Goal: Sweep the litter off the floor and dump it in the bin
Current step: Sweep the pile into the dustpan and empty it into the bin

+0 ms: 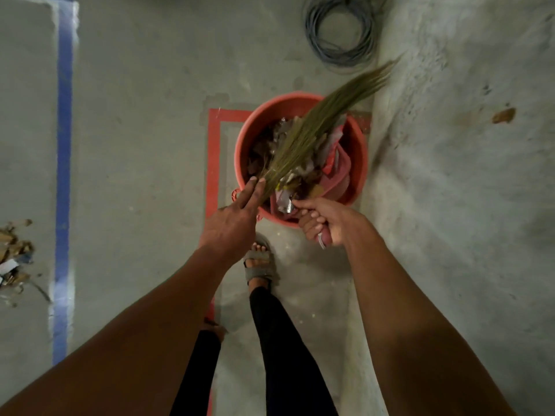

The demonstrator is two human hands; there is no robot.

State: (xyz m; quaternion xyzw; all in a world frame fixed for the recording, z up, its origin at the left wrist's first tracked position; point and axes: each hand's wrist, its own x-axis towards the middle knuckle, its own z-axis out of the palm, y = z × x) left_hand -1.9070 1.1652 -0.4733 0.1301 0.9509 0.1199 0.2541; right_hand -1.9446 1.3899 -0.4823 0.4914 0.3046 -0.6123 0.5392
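She stood right over the red bin (240, 151), which sat on the concrete floor (144, 100) at the corner of a red tape outline (213, 151). Her right hand (322, 225) was curled tight round the handle of a pink dustpan (338, 172), tipped down into the bin, with leaves and scraps of wrapper lying in and around its mouth. Her left hand (232, 219) had its fingers straight, and they pressed against the grass broom (312, 130), which lay slanted across the bin's opening, its tips pointing away towards a coil of grey cable (339, 31). To my eye this was the dumping step: she was brushing the pan's load out into the bin. It wasn't the end of the job, though. A heap of litter (13, 256) lay well apart on the far side of a blue tape line (63, 175). The next move, I'd say, called for clearing the pan fully, then taking both tools back to that heap.
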